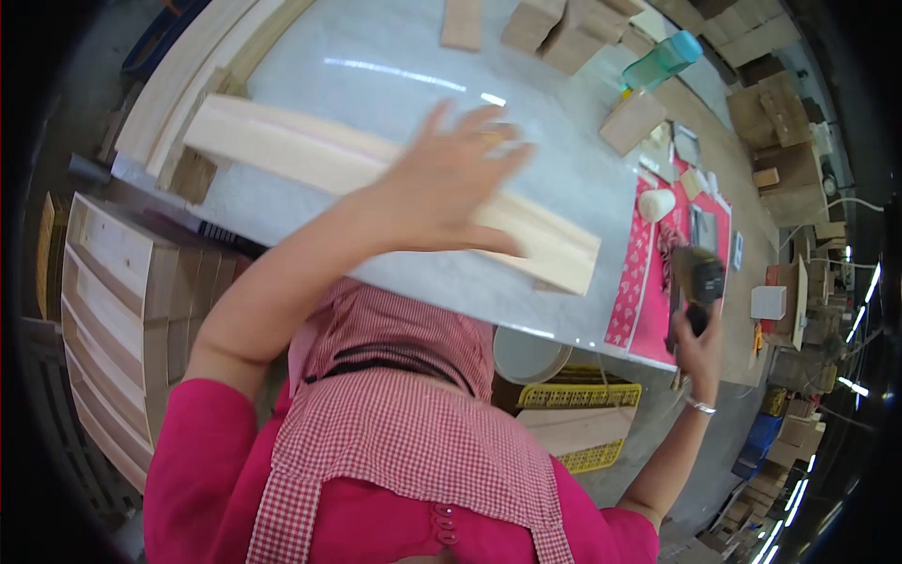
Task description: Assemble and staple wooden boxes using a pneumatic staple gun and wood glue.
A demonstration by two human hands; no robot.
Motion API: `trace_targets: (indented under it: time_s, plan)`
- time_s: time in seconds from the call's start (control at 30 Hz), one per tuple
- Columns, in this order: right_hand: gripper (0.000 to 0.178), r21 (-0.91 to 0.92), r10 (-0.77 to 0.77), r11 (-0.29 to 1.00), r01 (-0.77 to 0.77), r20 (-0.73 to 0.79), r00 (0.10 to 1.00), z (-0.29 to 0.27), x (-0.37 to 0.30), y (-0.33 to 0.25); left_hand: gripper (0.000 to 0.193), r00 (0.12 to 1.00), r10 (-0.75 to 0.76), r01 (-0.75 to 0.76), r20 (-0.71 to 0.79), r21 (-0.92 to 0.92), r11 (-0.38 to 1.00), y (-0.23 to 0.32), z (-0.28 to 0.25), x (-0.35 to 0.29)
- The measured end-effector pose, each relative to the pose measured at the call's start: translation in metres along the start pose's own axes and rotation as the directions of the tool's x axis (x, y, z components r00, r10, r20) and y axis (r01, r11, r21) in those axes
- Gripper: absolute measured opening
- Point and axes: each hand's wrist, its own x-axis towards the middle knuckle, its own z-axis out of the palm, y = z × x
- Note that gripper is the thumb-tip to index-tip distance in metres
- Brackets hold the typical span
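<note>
A long pale wooden piece [282,150] lies at a slant along the near part of the grey-white table, shaped like a shallow trough at its right end. Over its middle is my left hand [456,174], fingers spread and slightly blurred, with nothing in it; whether it touches the wood I cannot tell. Off to the right, my right hand [698,350] is closed round the handle of a dark nail gun [699,277], held over the edge of a pink patterned cloth [639,310]. The nail gun's nose is hard to make out.
Long boards [178,85] are stacked at the table's left. Wooden blocks [564,33], a teal bottle [662,61] and a white roll [656,204] lie farther off. Left below stands a white wooden rack [103,310]. A yellow basket [587,461] and white bucket [531,355] sit below the front edge.
</note>
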Motion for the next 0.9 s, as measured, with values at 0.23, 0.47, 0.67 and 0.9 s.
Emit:
trace_targets:
  time_s: [0.23,0.47,0.67,0.9]
  plan:
    - [0.066,-0.659,-0.2,0.746,-0.091,-0.352,0.914,0.048,0.013,0.158,0.045,0.928,0.006,0.084,0.372,-0.226,0.97,-0.053,-0.045,-0.022]
    - [0.057,-0.576,-0.124,0.794,-0.193,-0.465,0.877,0.083,0.029,0.117,0.023,0.995,0.101,-0.101,-0.021,0.009,0.995,-0.003,0.039,-0.052]
    - [0.057,-0.229,-0.288,0.955,0.187,-0.581,0.761,0.105,0.12,0.071,0.031,0.999,0.041,-0.04,0.003,-0.131,0.991,0.014,0.082,-0.076]
    - [0.08,-0.07,0.175,0.961,-0.266,-0.592,0.787,0.137,0.195,-0.004,0.051,0.984,-0.039,0.06,0.173,-0.118,0.991,0.005,0.078,-0.091]
